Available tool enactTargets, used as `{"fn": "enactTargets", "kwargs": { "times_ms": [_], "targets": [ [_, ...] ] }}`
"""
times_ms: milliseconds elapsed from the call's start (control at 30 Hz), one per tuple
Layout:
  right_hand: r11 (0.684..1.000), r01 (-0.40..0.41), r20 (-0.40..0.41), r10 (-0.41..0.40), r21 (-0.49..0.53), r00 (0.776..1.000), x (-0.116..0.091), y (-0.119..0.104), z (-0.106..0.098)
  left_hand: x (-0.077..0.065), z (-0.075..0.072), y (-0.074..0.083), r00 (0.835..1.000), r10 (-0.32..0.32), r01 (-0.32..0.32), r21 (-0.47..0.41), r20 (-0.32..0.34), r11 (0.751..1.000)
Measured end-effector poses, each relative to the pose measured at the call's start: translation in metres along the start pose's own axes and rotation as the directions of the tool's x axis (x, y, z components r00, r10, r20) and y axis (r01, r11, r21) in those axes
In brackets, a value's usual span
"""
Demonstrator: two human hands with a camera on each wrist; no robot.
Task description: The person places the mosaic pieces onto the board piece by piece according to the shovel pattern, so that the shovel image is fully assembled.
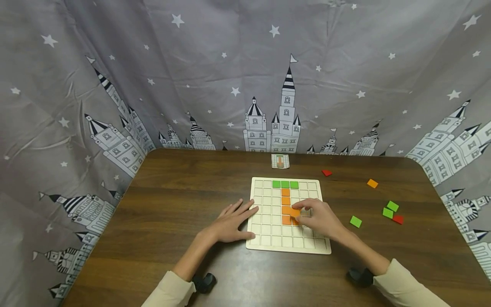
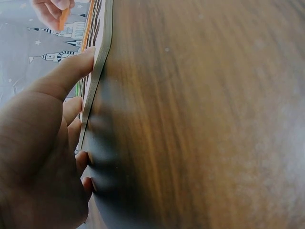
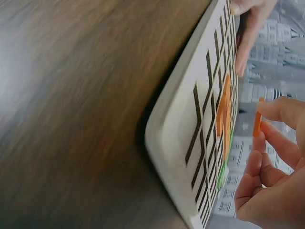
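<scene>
A pale square grid board (image 1: pixel 264 241) lies on the table. Three green tiles (image 1: pixel 285 184) fill cells in its top row, and a column of orange tiles (image 1: pixel 285 192) runs down from the middle one, widening to the right lower down. My right hand (image 1: pixel 322 218) pinches a thin orange tile (image 3: pixel 258 121) between thumb and fingers, held above the board. Part of the orange tiles below is hidden by that hand. My left hand (image 1: pixel 230 224) touches the board's left edge, its fingers spread and fingertips on the rim.
A small printed card (image 1: pixel 280 161) lies behind the board. Loose on the right are a red piece (image 1: pixel 326 173), an orange tile (image 1: pixel 372 183), a green tile (image 1: pixel 355 221), two more green tiles (image 1: pixel 388 212) and another red piece (image 1: pixel 398 219). A grey curtain (image 1: pixel 215 115) hangs behind the table.
</scene>
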State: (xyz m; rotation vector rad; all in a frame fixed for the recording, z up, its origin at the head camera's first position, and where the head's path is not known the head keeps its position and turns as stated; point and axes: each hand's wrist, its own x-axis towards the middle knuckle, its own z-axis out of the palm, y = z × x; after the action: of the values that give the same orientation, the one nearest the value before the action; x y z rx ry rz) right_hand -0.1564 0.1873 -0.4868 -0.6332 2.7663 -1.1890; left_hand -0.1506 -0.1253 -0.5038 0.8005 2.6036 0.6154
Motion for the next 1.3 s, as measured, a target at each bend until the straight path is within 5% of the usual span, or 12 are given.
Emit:
{"fn": "enactTargets", "kwargs": {
  "times_ms": [733,1300],
  "targets": [
    [0.99,0.093,0.105,-0.082,-0.104,0.991,0.019,-0.013,0.03,0.001,-0.001,0.0,1.0,0.0,0.0,0.0,0.005,1.0],
    [0.989,0.08,0.128,-0.064,-0.122,0.99,0.023,-0.016,0.037,0.003,-0.001,0.0,1.0,-0.008,0.008,-0.005,0.012,1.0]
  ]
}}
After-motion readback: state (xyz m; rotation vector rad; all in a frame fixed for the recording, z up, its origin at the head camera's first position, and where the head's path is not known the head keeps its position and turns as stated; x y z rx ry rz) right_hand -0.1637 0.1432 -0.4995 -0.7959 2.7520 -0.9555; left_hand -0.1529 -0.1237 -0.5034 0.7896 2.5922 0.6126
